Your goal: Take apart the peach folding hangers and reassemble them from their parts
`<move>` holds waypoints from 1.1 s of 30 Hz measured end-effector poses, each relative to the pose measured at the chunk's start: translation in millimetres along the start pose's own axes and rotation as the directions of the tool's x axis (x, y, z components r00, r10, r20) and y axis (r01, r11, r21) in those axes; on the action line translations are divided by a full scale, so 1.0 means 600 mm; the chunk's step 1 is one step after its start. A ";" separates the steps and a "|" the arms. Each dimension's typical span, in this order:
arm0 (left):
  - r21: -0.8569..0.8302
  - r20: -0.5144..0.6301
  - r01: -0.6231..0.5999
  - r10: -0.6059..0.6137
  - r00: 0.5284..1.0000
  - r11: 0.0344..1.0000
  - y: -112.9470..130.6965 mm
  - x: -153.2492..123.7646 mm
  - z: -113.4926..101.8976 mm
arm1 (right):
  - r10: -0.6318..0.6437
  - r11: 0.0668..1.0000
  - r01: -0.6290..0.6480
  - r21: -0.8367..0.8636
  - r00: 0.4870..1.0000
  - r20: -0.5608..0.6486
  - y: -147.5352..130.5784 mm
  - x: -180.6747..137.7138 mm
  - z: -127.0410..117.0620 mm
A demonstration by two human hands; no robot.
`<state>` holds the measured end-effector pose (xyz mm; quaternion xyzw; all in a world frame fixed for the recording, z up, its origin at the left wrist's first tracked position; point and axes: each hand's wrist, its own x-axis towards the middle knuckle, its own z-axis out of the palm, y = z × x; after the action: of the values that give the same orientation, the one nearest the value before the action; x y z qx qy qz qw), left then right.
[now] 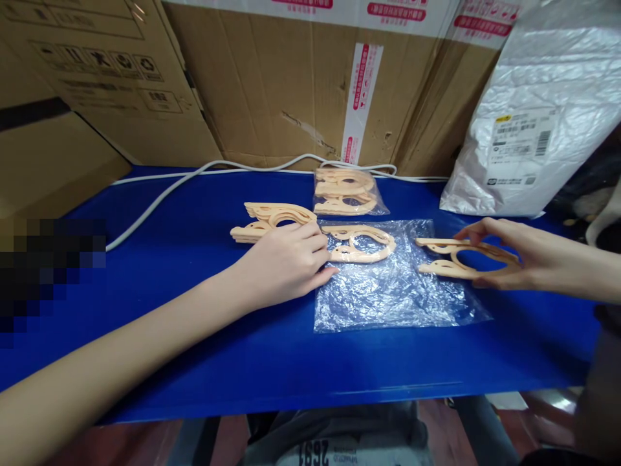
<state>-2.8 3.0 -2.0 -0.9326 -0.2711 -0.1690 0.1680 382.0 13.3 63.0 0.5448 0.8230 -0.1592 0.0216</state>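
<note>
My left hand (295,262) is at the left edge of a clear plastic bag (378,298), its fingers curled in and the thumb lying along the plastic; the grip is partly hidden. Inside the bag, by those fingertips, lies a beige folded hanger (388,249). My right hand (514,255) grips another beige folded hanger (436,268) by its rounded end, over the bag's right side. Behind my left hand is a stack of more such hangers (247,233), partly covered by it.
A filled clear packet of hangers (347,194) lies farther back. A white cable (204,169) runs along the rear of the blue table (218,362). Cardboard boxes (272,84) wall the back, and a white mailing bag (528,116) stands at the right.
</note>
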 end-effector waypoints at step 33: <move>-0.107 0.107 0.068 -0.056 0.993 0.992 0.013 0.001 -0.007 | -0.303 0.898 0.253 0.360 0.949 0.090 -0.073 0.038 0.050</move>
<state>1.3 -4.6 0.1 -0.9391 -0.2985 -0.1403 0.0966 329.2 9.5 40.4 0.4038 0.8482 -0.3407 -0.0379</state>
